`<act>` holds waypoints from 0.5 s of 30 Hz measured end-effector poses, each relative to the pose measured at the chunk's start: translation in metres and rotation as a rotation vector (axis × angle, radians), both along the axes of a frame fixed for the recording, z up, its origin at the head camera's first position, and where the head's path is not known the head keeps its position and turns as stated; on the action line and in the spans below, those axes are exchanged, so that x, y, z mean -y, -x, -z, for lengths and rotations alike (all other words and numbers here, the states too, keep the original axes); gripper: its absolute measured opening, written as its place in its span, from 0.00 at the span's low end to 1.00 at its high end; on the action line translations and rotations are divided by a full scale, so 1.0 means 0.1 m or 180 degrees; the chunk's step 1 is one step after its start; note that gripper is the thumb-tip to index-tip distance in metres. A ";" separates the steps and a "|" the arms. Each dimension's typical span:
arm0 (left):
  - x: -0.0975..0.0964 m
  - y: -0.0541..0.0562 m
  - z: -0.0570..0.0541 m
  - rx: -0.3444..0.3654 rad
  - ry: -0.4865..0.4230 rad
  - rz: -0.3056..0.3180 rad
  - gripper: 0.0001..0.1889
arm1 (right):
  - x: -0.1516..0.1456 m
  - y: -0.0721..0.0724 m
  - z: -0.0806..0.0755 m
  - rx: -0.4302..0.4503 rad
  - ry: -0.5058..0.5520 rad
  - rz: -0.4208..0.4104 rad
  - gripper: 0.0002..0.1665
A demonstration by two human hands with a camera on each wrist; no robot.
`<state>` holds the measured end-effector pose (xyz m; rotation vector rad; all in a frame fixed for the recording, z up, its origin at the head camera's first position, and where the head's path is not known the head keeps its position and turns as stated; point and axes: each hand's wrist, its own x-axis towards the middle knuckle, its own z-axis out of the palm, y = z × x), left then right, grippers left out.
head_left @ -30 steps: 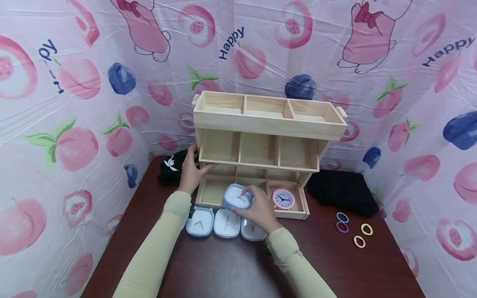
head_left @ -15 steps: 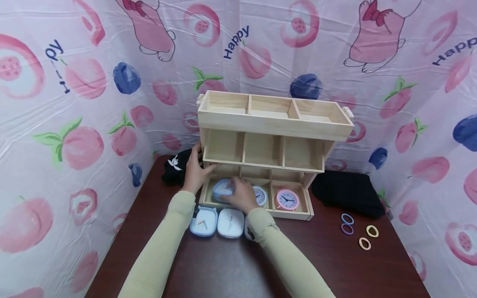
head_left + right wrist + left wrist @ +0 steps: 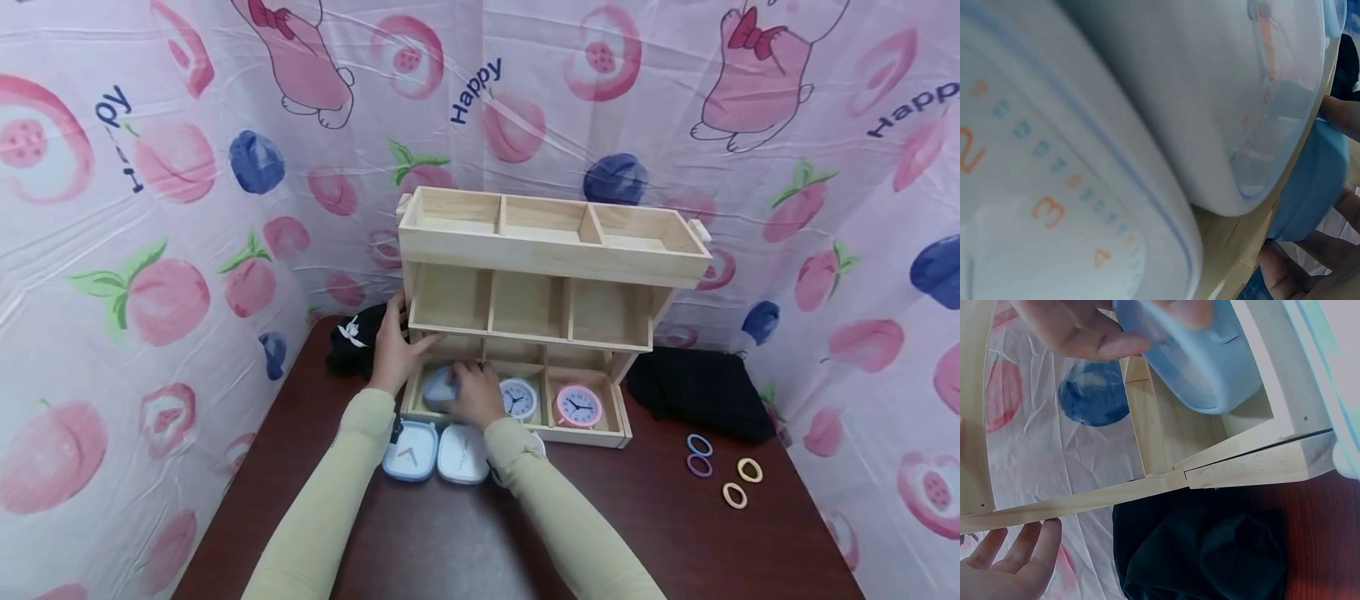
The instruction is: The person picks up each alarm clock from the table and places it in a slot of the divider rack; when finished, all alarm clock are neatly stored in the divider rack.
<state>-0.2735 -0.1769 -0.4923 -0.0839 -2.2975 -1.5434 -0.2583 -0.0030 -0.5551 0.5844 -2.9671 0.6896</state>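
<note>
My right hand (image 3: pixel 480 396) grips a light-blue alarm clock (image 3: pixel 438 387) inside the left compartment of the bottom tray. The clock is tilted, seen also as a blue body (image 3: pixel 1225 369) in the left wrist view. My left hand (image 3: pixel 393 354) holds the left side of the tiered wooden box (image 3: pixel 551 257), fingers outside and thumb across the front. A round white-faced clock (image 3: pixel 517 400) sits in the middle compartment, and a pink clock (image 3: pixel 578 407) in the right one. In front stand a blue-rimmed clock (image 3: pixel 410 451) and a white clock (image 3: pixel 462 455); another is mostly hidden by my right wrist.
Black cloth items lie at the box's left (image 3: pixel 356 337) and right (image 3: pixel 697 392). Several coloured rings, one a yellow ring (image 3: pixel 749 470), are on the dark table (image 3: pixel 420 542) at right. A printed curtain (image 3: pixel 517 50) encloses the back and sides.
My right hand has carried the light-blue clock left and down, from before the middle compartment into the left one, tilting it. The middle clock came into view. My left hand stays on the box.
</note>
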 end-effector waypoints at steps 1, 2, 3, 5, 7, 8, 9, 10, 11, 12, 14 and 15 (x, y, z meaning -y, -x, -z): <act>0.00 0.00 0.00 0.0005 0.0002 -0.0001 0.55 | 0.00 0.00 0.01 -0.0030 -0.0014 -0.0001 0.30; -0.01 0.00 -0.01 0.0015 0.0004 0.0006 0.55 | 0.00 0.00 0.01 -0.0074 -0.0049 -0.0006 0.30; -0.01 0.00 -0.01 0.0021 0.0002 0.0015 0.55 | -0.01 -0.01 0.02 -0.0096 -0.0084 -0.0010 0.30; -0.01 0.00 -0.02 0.0033 -0.0002 0.0021 0.55 | -0.02 -0.02 0.04 -0.0139 -0.0145 -0.0013 0.29; -0.02 -0.01 -0.02 0.0041 -0.0002 0.0031 0.55 | -0.03 -0.02 0.05 -0.0168 -0.0180 -0.0004 0.28; -0.02 -0.01 -0.02 0.0038 -0.0007 0.0035 0.55 | -0.04 -0.03 0.05 -0.0148 -0.0169 -0.0004 0.28; -0.02 -0.02 -0.02 0.0029 -0.0014 0.0036 0.55 | -0.05 -0.04 0.06 -0.0119 -0.0149 -0.0007 0.27; -0.02 -0.02 -0.02 0.0021 -0.0015 0.0037 0.55 | -0.06 -0.05 0.06 -0.0111 -0.0121 -0.0021 0.26; -0.02 -0.02 -0.02 0.0018 -0.0017 0.0042 0.55 | -0.07 -0.05 0.05 -0.0096 -0.0077 -0.0045 0.25; -0.02 -0.02 -0.02 0.0017 -0.0016 0.0047 0.55 | -0.08 -0.07 0.05 -0.0086 -0.0037 -0.0082 0.24; -0.01 -0.03 -0.02 0.0020 -0.0017 0.0045 0.55 | -0.12 -0.10 0.04 -0.0080 0.0053 -0.0173 0.23; -0.01 -0.03 -0.02 0.0022 -0.0014 0.0039 0.55 | -0.15 -0.12 0.03 -0.0094 0.0101 -0.0233 0.22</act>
